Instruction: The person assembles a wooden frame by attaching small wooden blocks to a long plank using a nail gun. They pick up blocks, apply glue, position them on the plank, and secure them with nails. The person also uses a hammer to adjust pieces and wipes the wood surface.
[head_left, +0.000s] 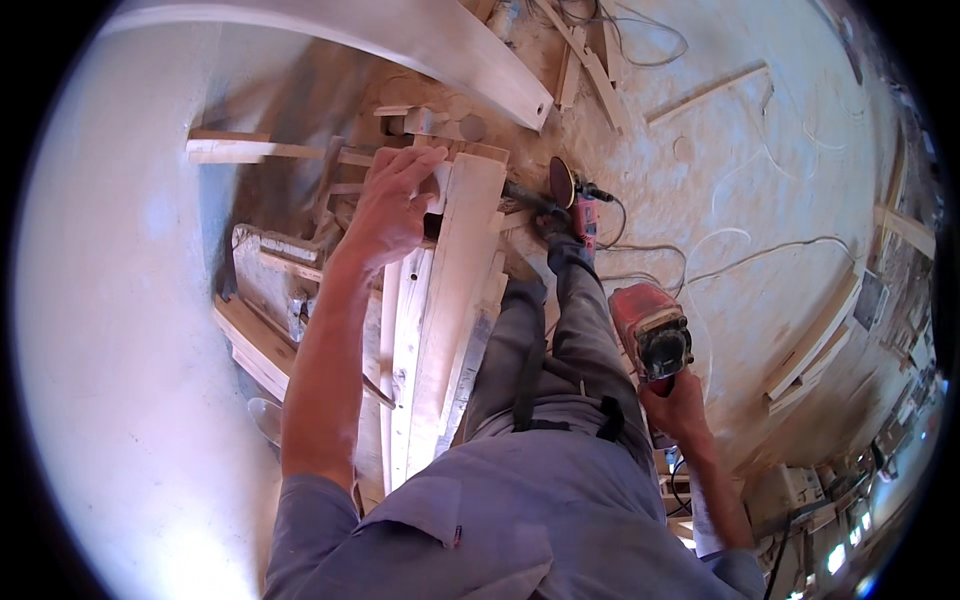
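Note:
At the far end of a pale wooden plank point(452, 260), my left hand point(393, 205) reaches over the woodwork with its fingers stretched and thumb apart. Its fingertips are beside a small pale piece at the plank's left edge; whether they touch it I cannot tell. Low on my right side, my right hand point(677, 405) is closed round the handle of a red power tool point(650, 330) with a dark round part facing up. The tool hangs away from the plank. A narrower light board point(408, 350) with small dark holes runs along the plank's left side.
By my foot lies a red angle grinder point(585, 220) with a round disc point(562, 183). Cables point(770, 265) trail over the dusty floor. Wood strips point(815, 340) lie at right, more offcuts point(260, 345) at left. A large pale beam point(440, 45) crosses the far side.

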